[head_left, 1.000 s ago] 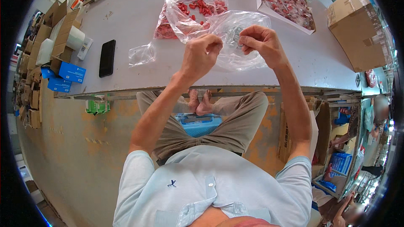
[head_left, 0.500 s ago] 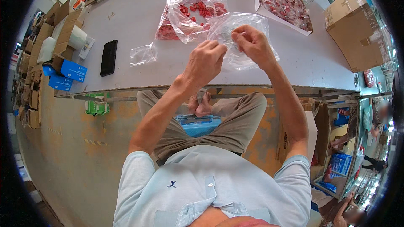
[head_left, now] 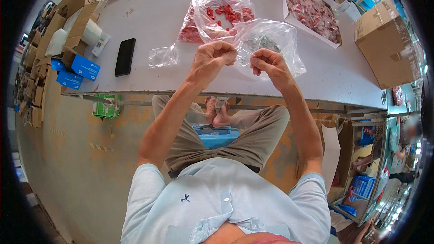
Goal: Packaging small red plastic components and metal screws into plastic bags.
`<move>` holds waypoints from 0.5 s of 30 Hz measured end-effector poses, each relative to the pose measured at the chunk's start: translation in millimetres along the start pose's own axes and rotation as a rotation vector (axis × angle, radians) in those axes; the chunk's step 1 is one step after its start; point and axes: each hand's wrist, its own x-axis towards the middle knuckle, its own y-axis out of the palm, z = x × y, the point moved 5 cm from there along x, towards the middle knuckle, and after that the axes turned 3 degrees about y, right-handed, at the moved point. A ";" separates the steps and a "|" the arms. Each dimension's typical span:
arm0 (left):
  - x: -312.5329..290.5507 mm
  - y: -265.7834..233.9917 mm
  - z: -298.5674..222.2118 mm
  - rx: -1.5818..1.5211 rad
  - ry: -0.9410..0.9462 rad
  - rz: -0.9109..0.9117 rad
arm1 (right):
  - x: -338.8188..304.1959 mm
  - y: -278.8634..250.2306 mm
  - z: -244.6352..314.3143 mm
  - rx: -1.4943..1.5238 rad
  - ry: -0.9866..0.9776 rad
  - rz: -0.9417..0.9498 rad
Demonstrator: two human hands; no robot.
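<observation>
My left hand (head_left: 213, 58) is closed in a pinch over the near part of the table, its fingertips pointing right. What it pinches, if anything, is too small to make out. A short gap away, my right hand (head_left: 267, 63) is pinched too, in front of a clear plastic bag (head_left: 289, 40) that holds small grey metallic pieces (head_left: 264, 43). Beyond my left hand stands an open clear bag of small red parts (head_left: 221, 16). Left of that hand, a small flat clear bag (head_left: 163, 57) lies on the table.
A black phone (head_left: 125, 57) lies on the left of the table (head_left: 153, 18), near blue boxes (head_left: 85, 67) and an opened carton. At the back right sits a white box of small bagged red pieces (head_left: 312, 11). A brown carton (head_left: 384, 40) stands at the right edge.
My right hand has drawn back toward me from over the clear bag, uncovering the grey pieces. My left hand has shifted slightly left. The whole view has shifted a little.
</observation>
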 end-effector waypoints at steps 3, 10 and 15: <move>-12.9 -11.9 -18.7 0.403 0.251 -0.101 | 12.6 5.6 10.2 -0.111 -0.079 -0.076; -41.5 -39.2 -38.5 0.809 0.495 -0.127 | 102.5 32.7 71.5 -0.757 -0.488 -0.207; -43.8 -57.3 -33.9 0.797 0.432 -0.146 | 214.7 32.8 32.7 -1.327 -0.220 -0.100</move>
